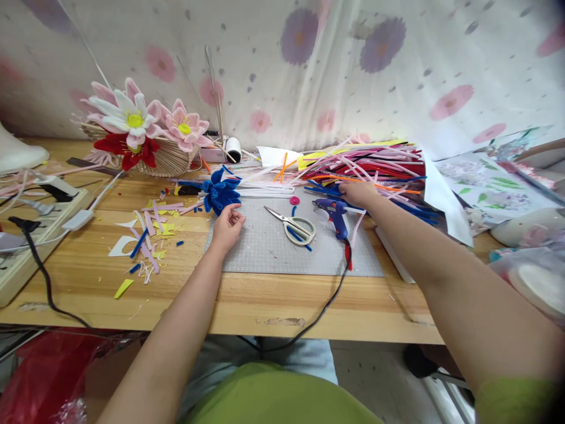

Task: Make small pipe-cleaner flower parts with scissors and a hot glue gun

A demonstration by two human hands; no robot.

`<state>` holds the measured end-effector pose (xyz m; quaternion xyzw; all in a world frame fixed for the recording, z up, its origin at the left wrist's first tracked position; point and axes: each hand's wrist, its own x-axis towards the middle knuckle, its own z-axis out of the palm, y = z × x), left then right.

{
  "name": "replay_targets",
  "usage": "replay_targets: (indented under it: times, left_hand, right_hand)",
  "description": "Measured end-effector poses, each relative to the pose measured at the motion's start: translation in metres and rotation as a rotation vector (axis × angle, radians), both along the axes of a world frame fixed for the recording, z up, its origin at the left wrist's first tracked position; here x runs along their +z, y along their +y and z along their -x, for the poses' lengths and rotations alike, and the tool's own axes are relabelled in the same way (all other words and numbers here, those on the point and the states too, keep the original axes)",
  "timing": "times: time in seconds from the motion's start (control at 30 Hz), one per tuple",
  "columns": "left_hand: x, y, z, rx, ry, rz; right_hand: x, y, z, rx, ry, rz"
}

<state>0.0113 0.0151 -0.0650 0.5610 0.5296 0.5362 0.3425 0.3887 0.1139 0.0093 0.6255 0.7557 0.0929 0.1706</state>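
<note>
Lying between: scissors, glue gun; left hand half-open beside blue flower; right hand among stems, grip unclear.

This is a small craft workspace; whether in a home or a shop cannot be told. A pale wooden table carries a grey gridded cutting mat near its front edge, bearing a purple-blue glue gun and cream-handled metal scissors. Multicoloured fuzzy craft stems crowd the back edge; pink, white and red fuzzy flowers fill the back left corner area.
</note>
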Motion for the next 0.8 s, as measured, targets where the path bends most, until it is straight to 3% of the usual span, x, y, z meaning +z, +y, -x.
replay_targets:
  times: [0.2,0.3,0.43,0.6,0.7,0.8]
  left_hand:
    - [0.000,-0.002,-0.001,0.034,0.079,0.004]
    - [0.010,-0.001,-0.016,0.065,0.169,-0.011]
    - [0.042,0.015,-0.062,-0.060,0.390,-0.032]
    - [0.081,0.058,-0.130,-0.175,0.726,-0.208]
    - [0.089,0.079,-0.160,-0.291,0.881,-0.193]
    - [0.088,0.091,-0.176,-0.337,0.975,-0.055]
  right_hand:
    - [0.000,-0.002,-0.017,-0.022,0.016,-0.126]
    - [0.003,-0.003,-0.014,0.012,0.131,-0.143]
    - [0.007,-0.003,-0.009,0.047,0.171,-0.200]
    - [0.009,-0.008,-0.007,0.127,0.203,-0.222]
    - [0.010,-0.011,-0.004,0.146,0.239,-0.255]
    - [0.011,-0.011,-0.003,0.121,0.238,-0.274]
